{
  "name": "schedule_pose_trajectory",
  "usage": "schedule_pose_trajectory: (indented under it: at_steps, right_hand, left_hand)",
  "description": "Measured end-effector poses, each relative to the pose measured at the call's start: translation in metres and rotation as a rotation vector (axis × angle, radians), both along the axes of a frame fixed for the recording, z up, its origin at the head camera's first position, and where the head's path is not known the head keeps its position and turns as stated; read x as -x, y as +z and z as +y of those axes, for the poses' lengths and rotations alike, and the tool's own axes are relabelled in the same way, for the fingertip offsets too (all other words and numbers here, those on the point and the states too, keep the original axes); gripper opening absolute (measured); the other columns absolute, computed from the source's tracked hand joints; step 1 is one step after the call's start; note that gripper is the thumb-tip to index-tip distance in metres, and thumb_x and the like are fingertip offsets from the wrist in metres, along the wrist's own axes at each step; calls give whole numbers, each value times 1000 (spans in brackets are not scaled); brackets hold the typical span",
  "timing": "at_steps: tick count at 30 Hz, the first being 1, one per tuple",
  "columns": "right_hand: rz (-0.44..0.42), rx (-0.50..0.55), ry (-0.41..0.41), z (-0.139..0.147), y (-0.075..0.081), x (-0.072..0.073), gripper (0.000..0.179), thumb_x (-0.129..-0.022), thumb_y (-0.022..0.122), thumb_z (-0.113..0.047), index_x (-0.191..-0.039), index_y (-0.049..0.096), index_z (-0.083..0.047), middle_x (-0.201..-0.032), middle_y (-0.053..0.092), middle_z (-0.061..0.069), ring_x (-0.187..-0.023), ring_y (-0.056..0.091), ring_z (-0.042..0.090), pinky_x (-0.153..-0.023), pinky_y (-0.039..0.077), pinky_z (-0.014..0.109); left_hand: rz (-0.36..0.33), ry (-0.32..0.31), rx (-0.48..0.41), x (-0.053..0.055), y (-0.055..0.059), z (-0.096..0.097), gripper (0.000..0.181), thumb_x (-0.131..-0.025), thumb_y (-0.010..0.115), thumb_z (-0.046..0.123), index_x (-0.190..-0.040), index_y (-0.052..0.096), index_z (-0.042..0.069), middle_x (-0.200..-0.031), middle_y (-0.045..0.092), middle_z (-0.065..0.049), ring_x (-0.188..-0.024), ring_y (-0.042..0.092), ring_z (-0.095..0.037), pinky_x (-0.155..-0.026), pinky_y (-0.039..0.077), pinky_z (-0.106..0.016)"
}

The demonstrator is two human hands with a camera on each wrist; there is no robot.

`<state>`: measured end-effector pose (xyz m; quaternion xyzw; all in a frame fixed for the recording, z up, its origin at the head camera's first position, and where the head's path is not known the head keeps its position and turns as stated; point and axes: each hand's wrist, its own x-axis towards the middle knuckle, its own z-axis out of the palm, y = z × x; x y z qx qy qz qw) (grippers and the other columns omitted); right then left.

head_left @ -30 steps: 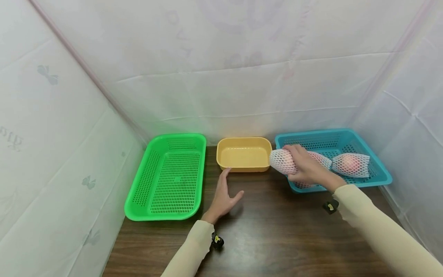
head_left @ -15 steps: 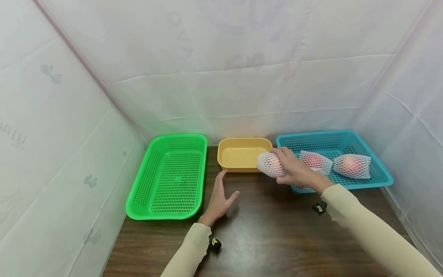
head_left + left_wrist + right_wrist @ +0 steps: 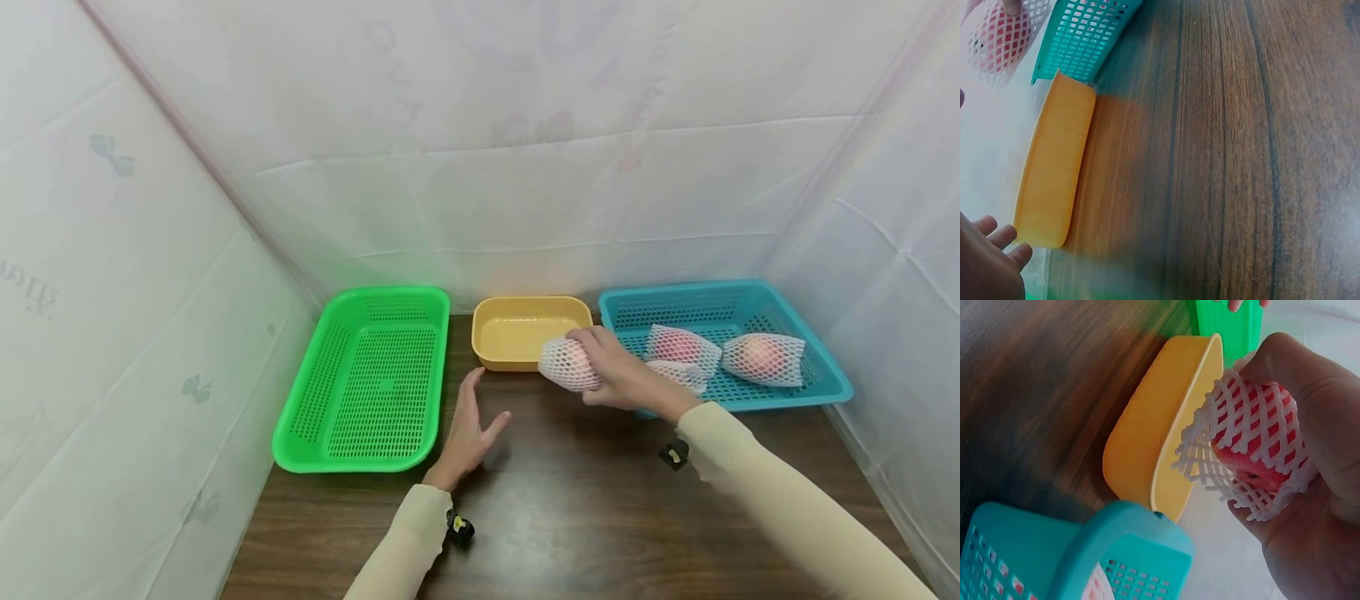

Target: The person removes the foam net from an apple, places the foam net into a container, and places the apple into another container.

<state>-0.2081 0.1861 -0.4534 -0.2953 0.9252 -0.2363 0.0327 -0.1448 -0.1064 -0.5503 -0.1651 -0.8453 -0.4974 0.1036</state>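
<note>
My right hand (image 3: 618,375) grips a red, apple-like fruit in a white foam net (image 3: 568,364), raised in front of the yellow bin's right end. In the right wrist view the thumb and fingers wrap the net, whose frayed end bares some red skin (image 3: 1250,470). The yellow bin (image 3: 534,365) has nothing in it. My left hand (image 3: 467,433) hovers low by the bin's front left corner, fingers spread and holding nothing. Three more netted fruits, one of them pinkish red (image 3: 678,346) and another paler (image 3: 761,357), lie in the blue basket (image 3: 813,350) on the right.
A green perforated basket (image 3: 382,387) with nothing inside stands on the left. All the containers rest on a dark wood-grain table (image 3: 570,508). White printed sheeting (image 3: 450,200) hangs close behind them and along both sides.
My right hand has carried the netted fruit left, from over the blue basket's edge to before the yellow bin. My left hand has drifted slightly left and down.
</note>
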Motion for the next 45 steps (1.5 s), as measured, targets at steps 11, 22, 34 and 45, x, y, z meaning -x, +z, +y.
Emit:
schedule_pose_trajectory:
  at_steps: [11,22,34,45]
  right_hand:
    - [-32,-34,-16,-18,-8,-3,94,-75,88,-18,-151,33,-17,-145,39,11,-129,45,28,-110,44,53]
    - [-16,3,47,-29,-29,-8,92,-75,87,-16,-150,34,-13,-143,41,12,-127,45,27,-107,46,51]
    - [-54,25,63,-42,-49,-13,91,-77,87,-12,-151,34,-13,-144,39,11,-127,44,27,-107,47,50]
    - [-22,49,105,-49,-68,-11,92,-75,86,-12,-152,35,-10,-144,40,11,-128,43,26,-106,47,48]
  left_hand:
    - [-24,3,9,1,-5,-2,85,-95,70,32,-157,23,-1,-160,29,-20,-149,29,-33,-121,25,-55]
    - [-11,0,15,2,-6,-3,85,-96,69,36,-156,24,-4,-159,29,-25,-148,30,-35,-119,26,-59]
    - [-66,13,12,0,-8,-4,85,-95,70,33,-158,23,0,-162,27,-21,-150,27,-31,-121,24,-55]
    - [-77,11,1,-3,-6,-3,83,-92,71,15,-158,23,2,-161,28,-23,-150,27,-33,-120,24,-56]
